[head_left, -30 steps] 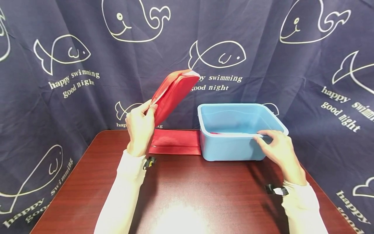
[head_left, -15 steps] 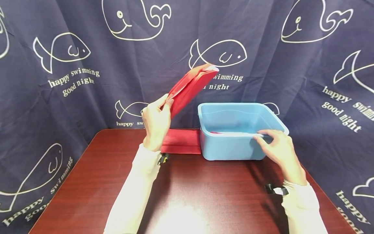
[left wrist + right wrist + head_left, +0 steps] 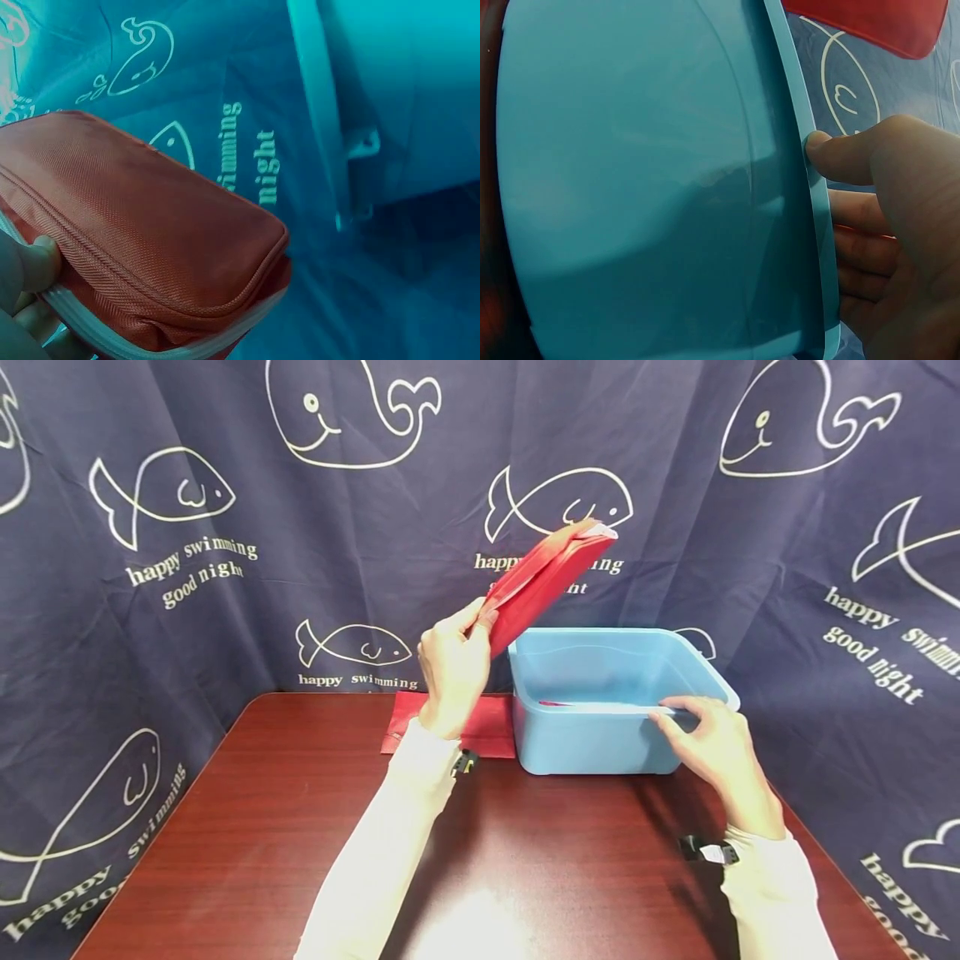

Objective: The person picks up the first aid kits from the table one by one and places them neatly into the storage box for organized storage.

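My left hand (image 3: 455,664) holds a red zippered pouch (image 3: 551,581) by one end, raised and tilted with its far end up. In the left wrist view the thumb presses beside the pale zipper of the pouch (image 3: 150,217). The pouch overlaps the back left corner of a light blue plastic bin (image 3: 600,743) in the head view. On the bin's near rim, at the right, my right hand (image 3: 712,747) pinches the edge. The right wrist view has the thumb on the bin's outer side and the fingers of the right hand (image 3: 900,195) behind the rim.
A flat red zippered pouch (image 3: 491,727) lies on the brown table (image 3: 300,827), against the bin's left side. Inside the bin, a sliver of something red (image 3: 555,703) shows over the near rim. A navy curtain (image 3: 420,552) with white fish prints hangs behind the table.
My left hand has carried the red pouch to the right, toward the bin, uncovering more of the flat pouch's left end. The right hand stays on the rim.
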`<control>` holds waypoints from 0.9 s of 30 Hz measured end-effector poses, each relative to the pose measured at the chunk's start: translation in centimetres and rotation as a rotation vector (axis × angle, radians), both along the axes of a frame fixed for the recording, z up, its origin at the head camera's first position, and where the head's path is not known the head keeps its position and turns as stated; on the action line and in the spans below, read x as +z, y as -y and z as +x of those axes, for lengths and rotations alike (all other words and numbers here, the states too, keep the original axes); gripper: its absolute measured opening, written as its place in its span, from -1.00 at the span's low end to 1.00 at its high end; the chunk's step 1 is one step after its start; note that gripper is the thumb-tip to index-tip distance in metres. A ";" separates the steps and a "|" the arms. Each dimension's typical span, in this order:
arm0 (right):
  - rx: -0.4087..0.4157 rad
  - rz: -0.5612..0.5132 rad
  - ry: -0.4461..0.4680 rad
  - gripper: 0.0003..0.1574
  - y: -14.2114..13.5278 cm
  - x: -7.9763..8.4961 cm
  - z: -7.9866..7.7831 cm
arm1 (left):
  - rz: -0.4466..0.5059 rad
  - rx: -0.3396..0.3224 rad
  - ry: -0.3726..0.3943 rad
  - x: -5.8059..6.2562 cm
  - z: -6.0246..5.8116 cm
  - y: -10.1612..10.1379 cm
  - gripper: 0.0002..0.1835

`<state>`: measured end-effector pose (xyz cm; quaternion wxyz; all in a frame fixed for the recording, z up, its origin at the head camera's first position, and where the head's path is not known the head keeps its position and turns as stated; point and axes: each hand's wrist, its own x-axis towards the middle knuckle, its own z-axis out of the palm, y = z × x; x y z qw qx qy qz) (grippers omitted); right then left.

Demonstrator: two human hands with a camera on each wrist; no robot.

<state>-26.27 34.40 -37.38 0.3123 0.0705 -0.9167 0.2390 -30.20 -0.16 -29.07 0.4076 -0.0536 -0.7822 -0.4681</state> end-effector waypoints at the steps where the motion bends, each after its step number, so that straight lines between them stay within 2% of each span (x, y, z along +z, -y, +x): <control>1: -0.001 0.001 -0.002 -0.63 0.0 0.0 0.0 | 0.002 -0.006 0.003 -0.1 -0.1 -0.4 -0.70; 15: 0.007 0.000 -0.017 -0.62 -0.1 -0.2 -0.2 | 0.035 -0.044 0.012 -0.1 -1.2 -4.6 -0.71; 27: -0.003 0.002 -0.015 -0.63 -0.1 -0.3 -0.2 | 0.014 -0.089 0.004 0.4 -1.8 -7.8 -0.72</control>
